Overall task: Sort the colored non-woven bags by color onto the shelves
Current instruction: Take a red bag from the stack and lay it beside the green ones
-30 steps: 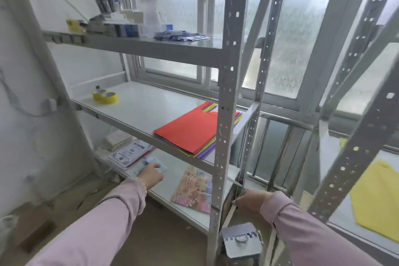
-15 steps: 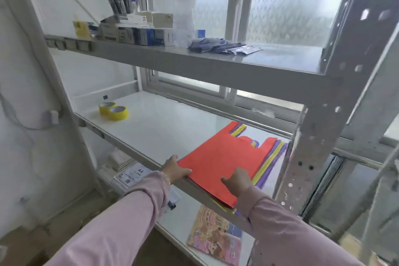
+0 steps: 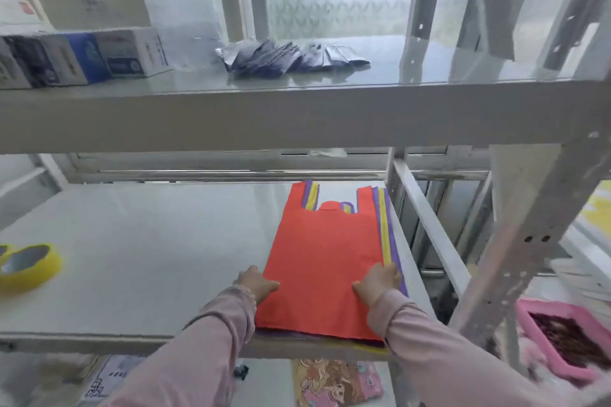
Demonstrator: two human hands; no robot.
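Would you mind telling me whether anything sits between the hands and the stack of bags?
Nothing visible does. The left hand and right hand both rest on the red bag atop the stack, yellow and purple bags underneath.

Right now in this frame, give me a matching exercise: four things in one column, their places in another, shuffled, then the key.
Things:
1. red bag
2. yellow tape roll
3. foil packets
4. pink frame

Places:
A. upper shelf, by the window
B. far right, outside the shelf post
C. middle shelf, far left
D. middle shelf, top of the stack, between the left hand and right hand

Pairs: 1-D, 2-C, 3-A, 4-B
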